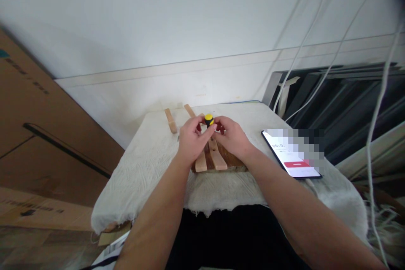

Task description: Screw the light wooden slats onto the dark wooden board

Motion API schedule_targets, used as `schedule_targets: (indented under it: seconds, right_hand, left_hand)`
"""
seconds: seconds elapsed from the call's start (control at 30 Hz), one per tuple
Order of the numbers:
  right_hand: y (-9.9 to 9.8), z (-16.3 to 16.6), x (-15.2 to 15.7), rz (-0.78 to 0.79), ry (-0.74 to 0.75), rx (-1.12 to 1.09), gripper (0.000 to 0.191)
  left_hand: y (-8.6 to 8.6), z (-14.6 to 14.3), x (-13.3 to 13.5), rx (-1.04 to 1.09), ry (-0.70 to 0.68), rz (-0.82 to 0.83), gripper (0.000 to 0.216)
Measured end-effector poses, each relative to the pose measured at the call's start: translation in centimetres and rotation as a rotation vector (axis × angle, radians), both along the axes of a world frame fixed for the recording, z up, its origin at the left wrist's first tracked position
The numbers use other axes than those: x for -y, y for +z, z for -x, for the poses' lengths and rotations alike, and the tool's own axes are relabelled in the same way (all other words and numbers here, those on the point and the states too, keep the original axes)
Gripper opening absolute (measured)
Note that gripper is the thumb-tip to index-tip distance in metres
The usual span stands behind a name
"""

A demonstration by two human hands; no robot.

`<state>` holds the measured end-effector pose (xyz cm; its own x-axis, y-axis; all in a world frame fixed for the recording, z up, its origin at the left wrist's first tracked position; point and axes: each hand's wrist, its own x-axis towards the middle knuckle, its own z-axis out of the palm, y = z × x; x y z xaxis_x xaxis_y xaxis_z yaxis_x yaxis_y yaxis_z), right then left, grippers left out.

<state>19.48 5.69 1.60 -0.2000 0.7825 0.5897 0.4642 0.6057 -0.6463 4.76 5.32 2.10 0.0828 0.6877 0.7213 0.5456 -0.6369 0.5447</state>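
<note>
A screwdriver with a short yellow and black handle (209, 119) stands upright between my hands, its shaft and tip hidden behind my fingers. My left hand (193, 137) is closed about it from the left, thumb across the front. From the other side, the curled fingers of my right hand (233, 137) close in at the handle. Beneath them, two pale wooden pieces lie side by side: one strip (201, 163) on the left, and another with a flared end and a dark hole (218, 158) on the right. Both rest on a dark brown wooden board (236, 162).
Two more wooden strips lie behind my left hand, a separate one (171, 121) and one partly covered (190, 110). A lit phone (291, 152) lies at the right on the white cloth-covered table (145, 164). White cables (373, 135) hang at the right; cardboard (53, 135) stands at the left.
</note>
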Motion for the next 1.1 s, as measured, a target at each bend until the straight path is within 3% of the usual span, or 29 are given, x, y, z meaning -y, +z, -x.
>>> schedule_targets:
  seconds: [0.17, 0.47, 0.63, 0.83, 1.1]
  right_hand:
    - [-0.12, 0.02, 0.06, 0.025, -0.045, -0.005, 0.01]
    - [-0.13, -0.13, 0.02, -0.047, 0.054, 0.035, 0.017]
    - [-0.34, -0.17, -0.23, -0.003, -0.035, -0.005, 0.015]
    - [-0.16, -0.03, 0.02, -0.041, -0.008, -0.001, 0.017]
    - [-0.19, -0.16, -0.12, -0.036, -0.002, -0.011, 0.012]
  left_hand:
    - [0.22, -0.07, -0.08, -0.013, 0.015, -0.047, 0.021]
    - [0.29, 0.18, -0.27, 0.001, -0.067, 0.049, 0.019]
    - [-0.38, -0.01, -0.52, 0.161, -0.056, 0.074, 0.043]
    - [-0.25, 0.1, -0.38, 0.133, -0.017, 0.039, 0.024]
    - [0.03, 0.1, -0.16, 0.092, -0.049, 0.0, 0.019]
